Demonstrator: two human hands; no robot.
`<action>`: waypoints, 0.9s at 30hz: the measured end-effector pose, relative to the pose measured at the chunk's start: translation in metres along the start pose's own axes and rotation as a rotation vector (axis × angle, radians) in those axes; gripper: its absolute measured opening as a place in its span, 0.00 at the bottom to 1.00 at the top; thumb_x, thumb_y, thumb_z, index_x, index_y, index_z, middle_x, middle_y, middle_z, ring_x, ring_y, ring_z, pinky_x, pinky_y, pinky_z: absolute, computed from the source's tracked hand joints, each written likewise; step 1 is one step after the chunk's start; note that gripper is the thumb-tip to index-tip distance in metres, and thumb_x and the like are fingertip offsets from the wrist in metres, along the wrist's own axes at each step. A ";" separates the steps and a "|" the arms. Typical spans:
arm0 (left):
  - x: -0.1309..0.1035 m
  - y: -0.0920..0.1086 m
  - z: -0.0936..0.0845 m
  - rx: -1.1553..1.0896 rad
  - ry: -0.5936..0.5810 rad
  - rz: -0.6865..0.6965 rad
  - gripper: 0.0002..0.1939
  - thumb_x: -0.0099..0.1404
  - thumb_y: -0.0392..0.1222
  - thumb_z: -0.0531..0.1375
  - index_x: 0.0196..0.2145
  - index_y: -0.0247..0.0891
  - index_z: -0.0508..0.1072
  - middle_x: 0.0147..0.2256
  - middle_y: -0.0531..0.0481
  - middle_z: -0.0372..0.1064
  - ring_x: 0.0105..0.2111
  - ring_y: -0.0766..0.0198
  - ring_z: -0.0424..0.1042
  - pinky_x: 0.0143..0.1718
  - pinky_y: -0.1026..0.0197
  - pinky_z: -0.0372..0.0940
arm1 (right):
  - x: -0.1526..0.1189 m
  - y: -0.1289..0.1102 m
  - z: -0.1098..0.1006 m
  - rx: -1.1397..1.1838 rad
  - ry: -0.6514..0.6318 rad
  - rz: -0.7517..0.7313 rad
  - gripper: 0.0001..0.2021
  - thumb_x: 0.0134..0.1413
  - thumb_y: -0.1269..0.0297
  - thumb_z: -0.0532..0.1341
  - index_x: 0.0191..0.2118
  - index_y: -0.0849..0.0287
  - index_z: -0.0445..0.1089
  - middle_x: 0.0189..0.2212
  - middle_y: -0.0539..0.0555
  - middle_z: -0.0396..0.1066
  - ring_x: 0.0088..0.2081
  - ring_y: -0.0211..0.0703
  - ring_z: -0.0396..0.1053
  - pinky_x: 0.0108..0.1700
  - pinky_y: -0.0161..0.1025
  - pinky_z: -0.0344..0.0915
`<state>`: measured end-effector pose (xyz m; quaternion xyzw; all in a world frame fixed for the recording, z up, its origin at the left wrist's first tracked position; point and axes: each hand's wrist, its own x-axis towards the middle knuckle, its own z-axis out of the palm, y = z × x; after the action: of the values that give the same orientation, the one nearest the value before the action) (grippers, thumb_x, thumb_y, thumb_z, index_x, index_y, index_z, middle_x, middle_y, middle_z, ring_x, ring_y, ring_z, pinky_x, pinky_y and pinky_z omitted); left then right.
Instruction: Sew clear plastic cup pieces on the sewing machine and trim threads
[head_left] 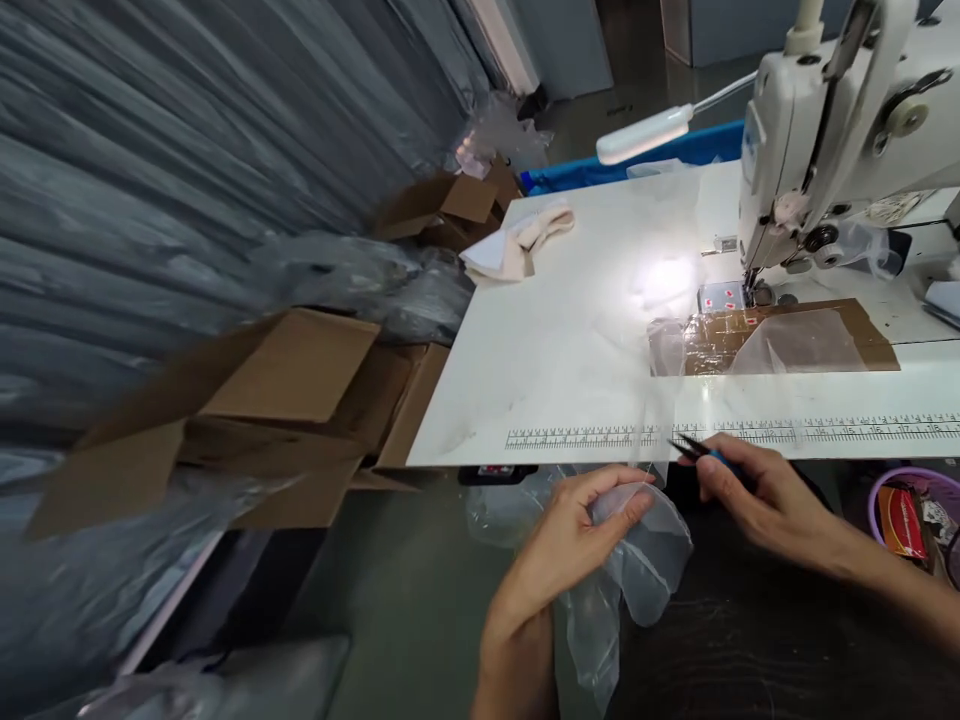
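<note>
Thumb and fingers of my left hand (581,520) pinch a sheer, translucent fabric (649,560) just below the table's front edge. The fabric hangs down in folds, and part of it reaches up onto the white tabletop (555,350). To the right, my right hand (765,495) is closed around small dark-tipped snips (701,452) with a blue part. Their tips point left, over the table edge near the printed ruler (720,435), a little apart from the left hand. Most of the snips' handle is hidden by the fingers.
A white sewing machine (784,150) stands at the back right, with brown cardboard (870,335) before its needle. A small lamp (645,135) hangs above the table. Beige cloth (517,245) lies at the back left. Open cartons (292,370) are at left, a purple basket (926,480) at right.
</note>
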<state>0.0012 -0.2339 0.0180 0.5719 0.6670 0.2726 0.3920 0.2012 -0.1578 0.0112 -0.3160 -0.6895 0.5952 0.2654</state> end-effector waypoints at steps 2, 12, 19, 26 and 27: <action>-0.002 -0.010 0.005 -0.075 0.020 -0.040 0.12 0.63 0.48 0.59 0.40 0.40 0.78 0.38 0.49 0.78 0.39 0.59 0.76 0.41 0.60 0.67 | -0.001 0.010 0.019 0.054 -0.058 0.075 0.27 0.64 0.42 0.44 0.24 0.57 0.60 0.19 0.47 0.58 0.23 0.35 0.55 0.25 0.34 0.56; -0.027 -0.026 0.011 -0.184 -0.014 -0.127 0.14 0.62 0.49 0.59 0.35 0.37 0.79 0.31 0.47 0.78 0.29 0.61 0.74 0.32 0.62 0.68 | -0.008 0.031 0.037 -0.073 -0.143 0.100 0.28 0.66 0.45 0.41 0.25 0.59 0.64 0.18 0.48 0.61 0.21 0.35 0.55 0.24 0.35 0.54; -0.027 -0.026 0.019 -0.269 0.037 -0.208 0.17 0.60 0.53 0.60 0.34 0.36 0.79 0.29 0.46 0.77 0.26 0.62 0.73 0.29 0.62 0.68 | -0.003 0.034 0.042 -0.153 -0.169 0.055 0.27 0.66 0.46 0.41 0.22 0.57 0.59 0.17 0.47 0.57 0.20 0.34 0.52 0.23 0.35 0.50; -0.027 -0.021 0.025 -0.300 0.107 -0.217 0.17 0.60 0.53 0.59 0.31 0.36 0.78 0.21 0.50 0.71 0.21 0.64 0.69 0.25 0.64 0.65 | 0.001 0.038 0.049 -0.198 -0.120 0.042 0.25 0.66 0.49 0.43 0.24 0.58 0.62 0.17 0.47 0.58 0.20 0.34 0.52 0.23 0.34 0.50; -0.027 -0.020 0.026 -0.308 0.125 -0.224 0.17 0.60 0.53 0.59 0.31 0.35 0.78 0.20 0.51 0.70 0.21 0.64 0.69 0.25 0.64 0.64 | 0.000 0.038 0.049 -0.192 -0.104 0.049 0.25 0.66 0.49 0.43 0.25 0.58 0.63 0.17 0.46 0.58 0.20 0.34 0.53 0.23 0.34 0.50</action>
<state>0.0125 -0.2662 -0.0067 0.4093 0.6999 0.3613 0.4605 0.1692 -0.1864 -0.0336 -0.3257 -0.7483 0.5482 0.1831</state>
